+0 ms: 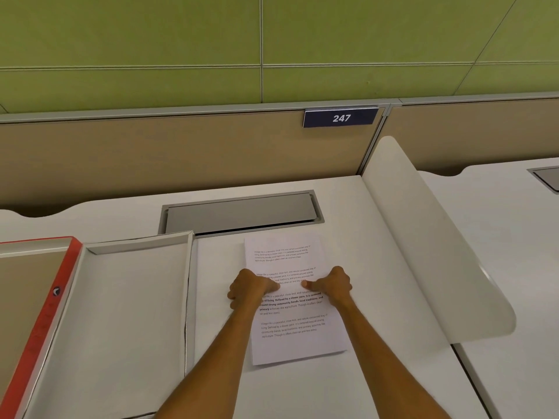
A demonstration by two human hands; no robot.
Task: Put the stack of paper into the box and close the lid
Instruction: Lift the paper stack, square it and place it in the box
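Paper stack (295, 300) lying flat on the white tabletop (348, 388), just right of the open box (133, 297), printed side up, not yet lifted. Going left to right: red-edged lid (45, 313) lying open at the far left, still joined along the box's left side by the look of it; box tray standing bare and shallow beside it, its right wall near the paper's left edge. Left hand (249, 288) gripping the stack's left edge, fingers (234, 297) curled down over that edge and thumb pressing on top; right hand (332, 285) gripping the right edge likewise, thumb pointing inward on the sheet, other fingers tucked out of sight, so reach underneath impossible to confirm. Judging the step: securing a two-sided hold before the lift. Calling next for raising the sheets level, keeping them squared so none slide loose, carrying them leftward over the tray's right wall, lowering them flat inside, then swinging the lid over. Sitting behind the paper: grey cable hatch (242, 213) set flush in the tabletop, not obstructing. Standing to the right: curved white divider (429, 237), well clear of the leftward path. Posing the only real hurdle: the tray's raised right wall.
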